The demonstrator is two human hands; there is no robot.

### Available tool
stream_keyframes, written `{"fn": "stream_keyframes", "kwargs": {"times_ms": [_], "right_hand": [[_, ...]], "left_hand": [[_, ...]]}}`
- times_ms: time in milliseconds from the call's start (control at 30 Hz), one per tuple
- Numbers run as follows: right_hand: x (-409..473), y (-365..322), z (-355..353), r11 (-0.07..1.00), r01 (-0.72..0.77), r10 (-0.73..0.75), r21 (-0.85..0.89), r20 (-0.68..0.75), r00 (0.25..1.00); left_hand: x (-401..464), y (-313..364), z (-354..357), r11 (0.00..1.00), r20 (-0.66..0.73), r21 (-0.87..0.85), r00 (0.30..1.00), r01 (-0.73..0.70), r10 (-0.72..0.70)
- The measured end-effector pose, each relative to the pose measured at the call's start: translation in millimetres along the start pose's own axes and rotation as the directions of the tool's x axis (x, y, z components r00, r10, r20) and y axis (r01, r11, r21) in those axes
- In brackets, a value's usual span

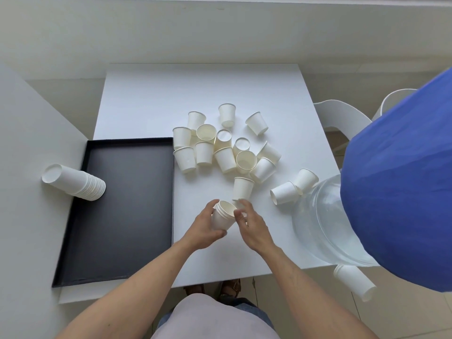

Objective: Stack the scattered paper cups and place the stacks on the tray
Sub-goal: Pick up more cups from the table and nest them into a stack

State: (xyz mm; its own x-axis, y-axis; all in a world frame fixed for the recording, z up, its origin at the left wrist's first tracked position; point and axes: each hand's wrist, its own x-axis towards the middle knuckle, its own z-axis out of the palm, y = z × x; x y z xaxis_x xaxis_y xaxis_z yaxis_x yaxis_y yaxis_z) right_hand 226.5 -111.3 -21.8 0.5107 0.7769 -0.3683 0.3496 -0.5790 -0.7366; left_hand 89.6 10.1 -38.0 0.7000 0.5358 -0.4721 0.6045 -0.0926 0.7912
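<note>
A short nested stack of white paper cups (223, 215), rims ribbed at the open mouth, sits at the worktop's 6 o'clock, the left hand (205, 228) curled round its smooth tapered wall. The right hand (253, 227) is at the stack's 3 o'clock side, its grip loosely curled, pinching another cup's rim as far as can be told. At 12 o'clock loose cups (226, 145) lie jumbled, upright and tipped. At 9 o'clock a flat black rectangular tray (127, 272) has a long stack (73, 182) lying across its rim. At 3 o'clock stands a clear water jug (322, 223) on the matte white worktop (200, 81).
</note>
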Motion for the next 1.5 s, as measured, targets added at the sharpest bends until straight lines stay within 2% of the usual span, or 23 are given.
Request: {"fn": "stream_keyframes", "kwargs": {"times_ms": [100, 167, 333, 467, 567, 633, 733, 800, 867, 967, 1167, 1333, 1400, 1500], "right_hand": [[21.2, -4.7, -9.3, 0.993, -0.096, 0.085, -0.067, -0.149, 0.985], [38.0, -8.2, -17.1, 0.976, -0.158, 0.131, -0.15, -0.176, 0.976], [72.3, -17.7, -32.0, 0.92, -0.275, 0.247, -0.279, -0.132, 0.96], [77.3, -14.3, -27.7, 0.884, -0.3, 0.291, -0.36, -0.08, 0.953], [67.8, -8.6, -20.5, 0.907, -0.304, 0.287, -0.29, -0.101, 0.953], [59.7, -7.8, -16.5, 0.946, -0.274, 0.255, -0.172, -0.127, 0.959], [45.4, -11.0, -14.5, 0.982, -0.171, 0.186, 0.084, -0.218, 0.958], [34.3, -14.1, -15.6, 0.978, -0.102, 0.151, 0.183, -0.284, 0.947], [23.2, -15.1, -15.6, 0.97, -0.052, 0.122, 0.239, -0.286, 0.951], [8.7, -11.4, -13.4, 0.975, -0.025, 0.074, 0.222, -0.216, 0.974], [-8.0, -0.1, -6.3, 0.997, 0.028, -0.022, 0.068, -0.077, 0.997], [-14.6, 7.3, -13.9, 0.995, 0.049, -0.049, 0.092, 0.0, 0.999], [-13.3, 9.6, -23.7, 0.992, -0.008, 0.011, 0.128, -0.02, 1.0], [-1.5, 13.6, -42.4, 0.974, -0.133, 0.171, 0.184, -0.207, 0.963]], "left_hand": [[0.3, -3.6, -2.8, 1.0, -0.015, -0.007, 1.0, 0.022, -0.022], [-0.4, -6.4, -5.5, 0.999, -0.015, -0.013, 0.999, 0.035, -0.035], [-4.6, -13.4, -11.6, 0.997, -0.032, -0.039, 0.997, 0.067, -0.068], [-8.0, -15.0, -14.2, 0.997, -0.034, -0.03, 0.997, 0.07, -0.071], [-8.1, -14.5, -15.7, 0.997, -0.036, -0.03, 0.997, 0.074, -0.075], [-7.5, -13.7, -15.6, 0.997, -0.032, -0.032, 0.997, 0.074, -0.075], [-5.8, -10.8, -13.7, 0.997, -0.026, -0.032, 0.997, 0.076, -0.077], [-4.6, -8.6, -11.7, 0.997, -0.02, -0.024, 0.997, 0.069, -0.07], [-3.6, -6.6, -9.4, 0.998, -0.009, -0.015, 0.998, 0.06, -0.06], [-3.0, -1.4, -5.4, 0.999, 0.005, 0.007, 0.999, 0.035, -0.035], [1.9, 15.6, 4.8, 0.999, 0.021, 0.015, 0.999, -0.037, 0.037], [4.3, 21.6, 8.0, 0.998, 0.044, 0.022, 0.997, -0.064, 0.063], [4.2, 23.3, 9.1, 0.997, 0.055, 0.03, 0.996, -0.065, 0.063], [2.9, 24.2, 10.1, 0.998, 0.069, 0.034, 0.996, -0.052, 0.05]]}}
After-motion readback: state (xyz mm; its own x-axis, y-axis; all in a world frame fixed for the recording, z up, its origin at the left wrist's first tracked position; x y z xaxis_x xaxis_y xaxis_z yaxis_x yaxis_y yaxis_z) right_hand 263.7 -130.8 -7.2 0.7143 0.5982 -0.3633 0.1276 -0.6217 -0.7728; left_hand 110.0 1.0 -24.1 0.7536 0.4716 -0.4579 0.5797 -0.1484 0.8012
